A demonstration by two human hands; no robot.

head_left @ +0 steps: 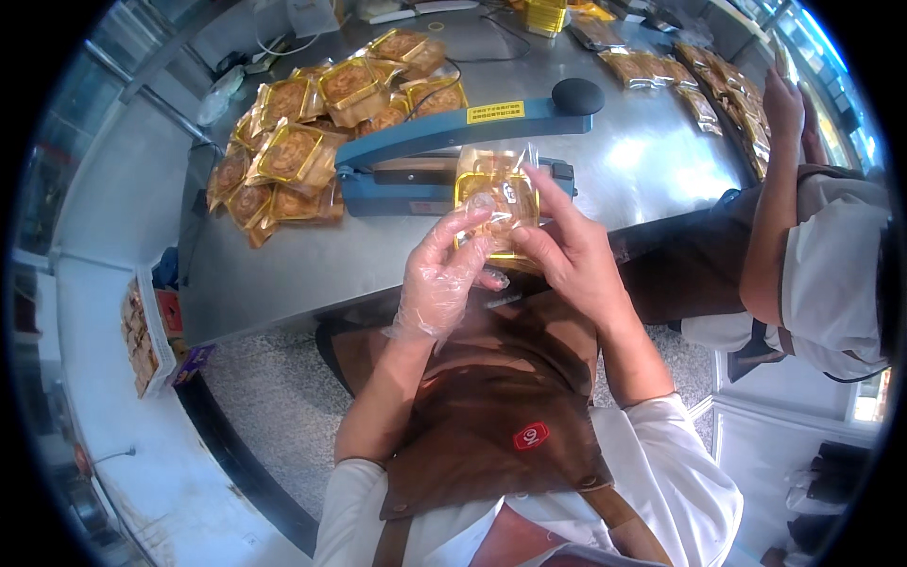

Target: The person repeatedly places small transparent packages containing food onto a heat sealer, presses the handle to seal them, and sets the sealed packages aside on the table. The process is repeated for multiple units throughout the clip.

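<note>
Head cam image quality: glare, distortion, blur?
Head view: strong glare whitens the steel table right of the blue sealer; head view: small highlights on the clear package and gloved left hand; head view: fisheye bowing shows in the dark floor strip, corners black; head view: hands fairly sharp, detail softer toward the rim.

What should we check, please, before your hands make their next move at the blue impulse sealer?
1. Bag supported: ok; the left hand and right hand both hold the clear bag.
2. Tray inside the bag: ok; its yellow tray shows through the film.
3. Lever up: ok; the lever arm of the blue impulse sealer stands raised above its base.
4. Gloves on both hands: not ok; a clear plastic glove covers the left, but the right looks bare.
5. Bag's top edge flat on the sealing strip: cannot tell.
</note>
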